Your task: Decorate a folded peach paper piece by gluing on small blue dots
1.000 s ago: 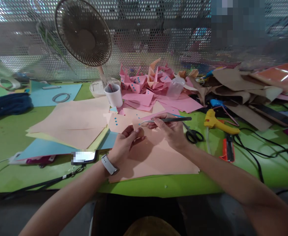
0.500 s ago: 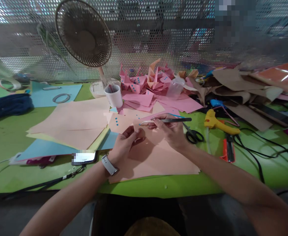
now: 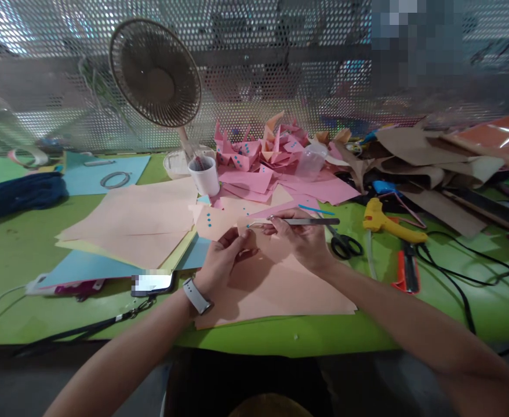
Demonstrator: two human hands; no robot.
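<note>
Head view, only one: left hand point(image 3: 226, 255) has a small peach paper piece point(image 3: 241, 223) pinched between thumb and fingers, no slack visible, over the peach sheets point(image 3: 280, 292) mid-worktop point(image 3: 263, 341). Right hand point(image 3: 302, 240) has its fingers closed round the tweezers point(image 3: 311, 221) in a pen-like grip. Tip gap too small to tell.

Key relation: paper piece lies left of the right fingers; tweezers bridge the gap, tip at a blue dot point(image 3: 248, 226) on the piece. Contact or slight hover, can't tell. Left hand is nearer the piece, since it holds it.

Tweezers' long axis runs left-right, almost level across the view; tip points left, butt end right. Paper piece's long axis: can't tell, partly hidden by the left fingers.

Nearby: blue strip point(image 3: 317, 209) just far of the tweezers, scissors point(image 3: 346, 247) right of the right hand.
</note>
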